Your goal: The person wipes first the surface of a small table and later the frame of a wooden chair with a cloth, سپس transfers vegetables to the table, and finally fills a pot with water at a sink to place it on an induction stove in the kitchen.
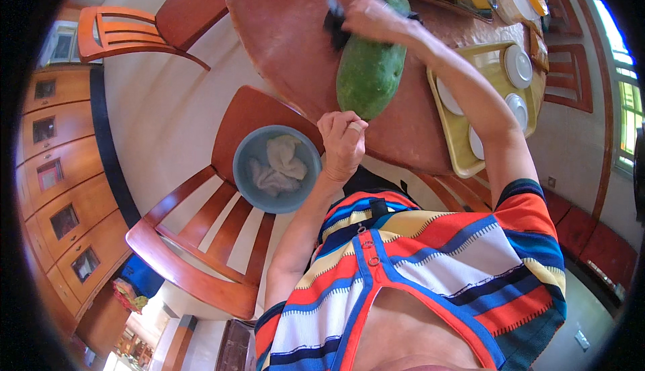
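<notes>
A large green melon-like fruit [370, 81] lies lengthwise on the brown round table [287, 33]. At its near end, by the table's edge, my left hand [345, 139] has its fingers curled against the tip, a light band around one finger. My right hand [375, 18] reaches over the far part of the fruit and is blurred. Beside its fingers is a dark, blurred object [335, 25], too unclear to name; dark material also shows on the fruit's other side. Whether the right hand grips this object is not clear.
A blue-grey basin [242, 189] with wet-looking pale cloths [282, 162] rests on a wooden chair [201, 270] at left. A yellow tray [456, 154] holds white lidded containers [518, 66]. Beyond stand a basket [428, 5] and an orange-lidded jar [519, 3]. Another chair [191, 13] stands far left.
</notes>
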Demonstrator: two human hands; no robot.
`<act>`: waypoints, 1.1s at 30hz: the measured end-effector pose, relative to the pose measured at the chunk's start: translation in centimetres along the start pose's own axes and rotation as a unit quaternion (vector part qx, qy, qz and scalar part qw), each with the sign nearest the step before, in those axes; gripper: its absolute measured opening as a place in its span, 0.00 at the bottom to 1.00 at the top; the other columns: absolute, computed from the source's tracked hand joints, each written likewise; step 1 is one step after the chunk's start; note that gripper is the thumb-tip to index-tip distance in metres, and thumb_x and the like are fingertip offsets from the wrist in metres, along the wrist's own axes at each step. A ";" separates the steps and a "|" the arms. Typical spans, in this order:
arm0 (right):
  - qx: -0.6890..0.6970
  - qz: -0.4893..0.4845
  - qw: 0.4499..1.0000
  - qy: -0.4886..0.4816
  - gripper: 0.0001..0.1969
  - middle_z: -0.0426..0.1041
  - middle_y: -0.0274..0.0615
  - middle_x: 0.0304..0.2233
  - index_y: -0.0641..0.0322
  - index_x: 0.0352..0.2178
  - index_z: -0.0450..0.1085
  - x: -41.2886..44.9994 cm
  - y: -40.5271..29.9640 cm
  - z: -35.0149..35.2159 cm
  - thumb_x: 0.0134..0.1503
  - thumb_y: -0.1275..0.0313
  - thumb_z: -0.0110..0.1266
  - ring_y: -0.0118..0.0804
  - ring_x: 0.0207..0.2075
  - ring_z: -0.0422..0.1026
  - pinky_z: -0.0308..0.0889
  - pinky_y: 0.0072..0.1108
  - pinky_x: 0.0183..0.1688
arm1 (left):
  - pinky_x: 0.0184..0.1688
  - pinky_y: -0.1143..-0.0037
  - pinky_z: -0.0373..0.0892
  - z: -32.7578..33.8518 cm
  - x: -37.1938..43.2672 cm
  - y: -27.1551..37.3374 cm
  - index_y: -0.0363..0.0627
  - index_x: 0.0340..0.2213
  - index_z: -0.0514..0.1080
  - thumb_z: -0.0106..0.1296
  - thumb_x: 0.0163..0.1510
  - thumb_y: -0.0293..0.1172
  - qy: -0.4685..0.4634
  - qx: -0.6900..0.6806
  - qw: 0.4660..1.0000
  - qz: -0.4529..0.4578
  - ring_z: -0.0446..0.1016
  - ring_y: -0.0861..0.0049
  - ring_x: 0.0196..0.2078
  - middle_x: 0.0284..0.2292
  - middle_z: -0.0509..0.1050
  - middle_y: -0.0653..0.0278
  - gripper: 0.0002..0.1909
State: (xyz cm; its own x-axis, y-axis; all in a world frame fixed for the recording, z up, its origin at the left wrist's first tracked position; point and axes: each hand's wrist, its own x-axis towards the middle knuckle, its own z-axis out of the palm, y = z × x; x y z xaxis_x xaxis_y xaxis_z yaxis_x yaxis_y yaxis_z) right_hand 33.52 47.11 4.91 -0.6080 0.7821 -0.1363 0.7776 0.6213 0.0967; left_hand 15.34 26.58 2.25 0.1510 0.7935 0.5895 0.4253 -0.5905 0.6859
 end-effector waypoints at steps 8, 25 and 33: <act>0.189 -0.112 0.963 0.156 0.08 0.67 0.42 0.32 0.63 0.23 0.69 -7.9 -11.6 -3.9 0.39 0.70 0.53 0.38 0.39 0.65 0.56 0.28 0.47 | 0.33 0.71 0.59 -0.1 -0.6 0.3 0.45 0.20 0.67 0.58 0.28 0.20 -0.024 0.008 1.000 -0.018 0.63 0.66 0.31 0.26 0.66 0.65 0.13; 0.150 -0.004 0.972 0.182 0.06 0.66 0.42 0.24 0.62 0.18 0.68 -13.1 -12.4 -2.0 0.37 0.71 0.48 0.40 0.33 0.65 0.54 0.31 0.50 | 0.35 0.67 0.55 0.7 -2.4 2.0 0.46 0.29 0.64 0.60 0.29 0.30 -0.119 0.028 0.992 -0.014 0.62 0.66 0.34 0.31 0.65 0.62 0.21; 0.184 0.003 0.963 0.196 0.11 0.65 0.42 0.34 0.64 0.26 0.68 -15.7 -11.7 -0.7 0.36 0.73 0.51 0.41 0.42 0.62 0.49 0.32 0.54 | 0.34 0.69 0.58 -0.3 -4.1 1.3 0.42 0.22 0.64 0.58 0.35 0.28 -0.160 0.000 0.984 -0.075 0.61 0.62 0.32 0.24 0.64 0.61 0.13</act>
State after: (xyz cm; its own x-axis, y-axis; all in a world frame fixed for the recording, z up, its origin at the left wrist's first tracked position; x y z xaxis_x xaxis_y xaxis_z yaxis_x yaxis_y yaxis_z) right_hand 33.83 27.56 6.57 -0.5615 0.7876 0.2536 0.7412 0.6150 -0.2691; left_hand 14.99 22.52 0.90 0.3594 0.8776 0.3172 0.4645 -0.4631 0.7548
